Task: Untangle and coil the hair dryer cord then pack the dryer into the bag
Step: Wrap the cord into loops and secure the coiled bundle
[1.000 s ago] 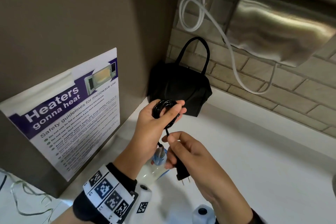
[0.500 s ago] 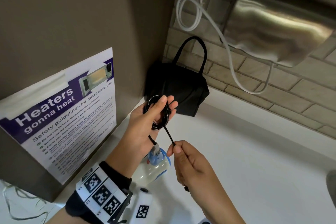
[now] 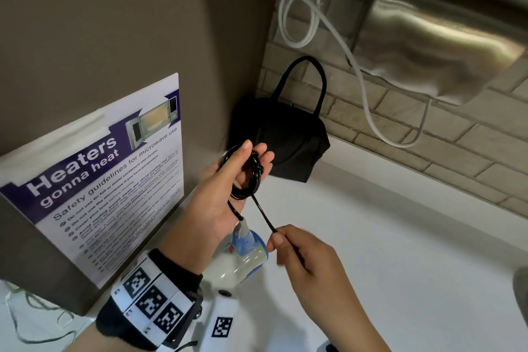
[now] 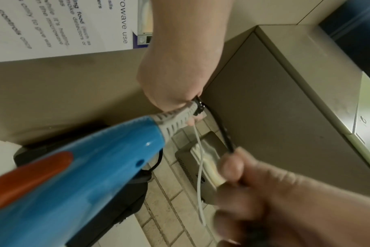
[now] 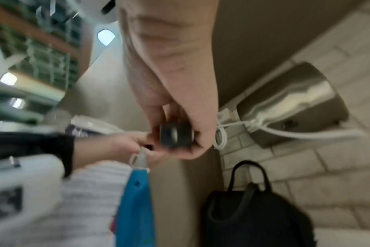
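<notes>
My left hand (image 3: pixel 225 180) grips a small coil of the black cord (image 3: pixel 247 177); the thumb lies across it and a wrap of cord binds its top. A short black length runs from the coil down to the blue and white hair dryer (image 3: pixel 243 254), which hangs below that hand. A straight stretch of cord leads from the coil to my right hand (image 3: pixel 278 240), which pinches it. In the right wrist view that hand's fingers curl round the black plug (image 5: pixel 175 135). The black bag (image 3: pixel 285 143) stands in the corner behind the coil, handles up.
A grey cabinet with a microwave safety poster (image 3: pixel 114 180) stands on the left. A steel hand dryer (image 3: pixel 434 46) with a white cable (image 3: pixel 368 111) hangs on the brick wall. The white counter (image 3: pixel 400 237) spreads out to the right.
My right hand has drawn away from the coil, down and to the right, pulling the cord end out straight. The plug, seen below that hand before, is now hidden in it.
</notes>
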Motion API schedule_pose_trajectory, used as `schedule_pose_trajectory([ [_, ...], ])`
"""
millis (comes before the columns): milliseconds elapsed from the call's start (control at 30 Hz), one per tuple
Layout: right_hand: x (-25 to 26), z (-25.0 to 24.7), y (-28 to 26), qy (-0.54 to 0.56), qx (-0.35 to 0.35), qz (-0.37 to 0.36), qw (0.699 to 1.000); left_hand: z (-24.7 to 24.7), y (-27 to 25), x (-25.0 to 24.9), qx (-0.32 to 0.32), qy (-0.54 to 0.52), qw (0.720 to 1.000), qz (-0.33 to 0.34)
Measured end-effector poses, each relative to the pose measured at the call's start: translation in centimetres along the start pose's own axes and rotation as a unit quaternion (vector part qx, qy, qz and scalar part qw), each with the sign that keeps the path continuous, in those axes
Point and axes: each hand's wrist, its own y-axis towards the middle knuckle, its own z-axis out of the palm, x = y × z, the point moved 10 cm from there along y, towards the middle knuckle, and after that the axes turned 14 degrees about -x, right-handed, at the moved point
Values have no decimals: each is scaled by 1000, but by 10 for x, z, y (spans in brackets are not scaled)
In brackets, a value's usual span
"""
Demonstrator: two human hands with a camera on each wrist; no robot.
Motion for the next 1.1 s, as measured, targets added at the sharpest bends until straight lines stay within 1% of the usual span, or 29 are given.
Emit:
schedule_pose_trajectory([
  [67, -16, 1, 7, -117, -40, -47, 991, -2, 1, 3, -1, 28, 1000, 0],
  [100, -23, 0, 12, -152, -62, -57, 985, -2, 0, 7, 3, 48, 999, -5],
  [133, -28, 0, 17, -171, -77, -62, 980, -1, -2, 12, 6, 62, 998, -10],
  [167, -33, 3, 22, -164, -70, -49, 983, -1, -3, 16, 10, 73, 997, -15],
  [233, -44, 9, 27, -91, -29, 14, 995, 0, -4, 20, 13, 88, 996, -18],
  [267, -49, 11, 27, -33, -13, 58, 998, 0, -3, 21, 12, 91, 996, -19],
  [300, -52, 15, 27, 46, 6, 109, 993, -2, -2, 21, 9, 92, 996, -19],
  [333, -52, 20, 26, 140, 28, 164, 976, -2, -2, 20, 9, 96, 995, -18],
  [400, -50, 29, 22, 311, 55, 258, 913, -2, -2, 21, 15, 115, 993, -13],
  [433, -49, 29, 24, 366, 47, 286, 884, -1, -4, 22, 20, 123, 992, -13],
  [467, -49, 28, 27, 399, 28, 301, 866, 0, -6, 24, 24, 130, 991, -16],
  [533, -54, 22, 35, 425, -25, 312, 850, 2, -10, 30, 30, 146, 988, -25],
  [567, -58, 20, 38, 422, -51, 316, 848, 4, -13, 35, 31, 157, 987, -30],
  [600, -61, 19, 40, 408, -70, 316, 854, 5, -15, 39, 30, 171, 984, -30],
  [667, -62, 18, 42, 361, -80, 297, 881, 5, -18, 47, 23, 208, 978, -17],
  [767, -49, 18, 43, 271, -61, 209, 938, 2, -16, 47, 1, 225, 974, 17],
  [800, -44, 17, 42, 241, -60, 179, 952, 1, -15, 45, -10, 220, 975, 27],
  [833, -41, 16, 41, 225, -65, 159, 959, -1, -14, 43, -19, 216, 975, 40],
  [900, -37, 13, 38, 229, -81, 142, 960, -3, -12, 39, -38, 216, 973, 68],
  [967, -35, 11, 34, 241, -92, 143, 956, -6, -12, 33, -58, 223, 969, 91],
  [1100, -31, 11, 29, 255, -99, 139, 952, -10, -8, 29, -66, 249, 961, 102],
])
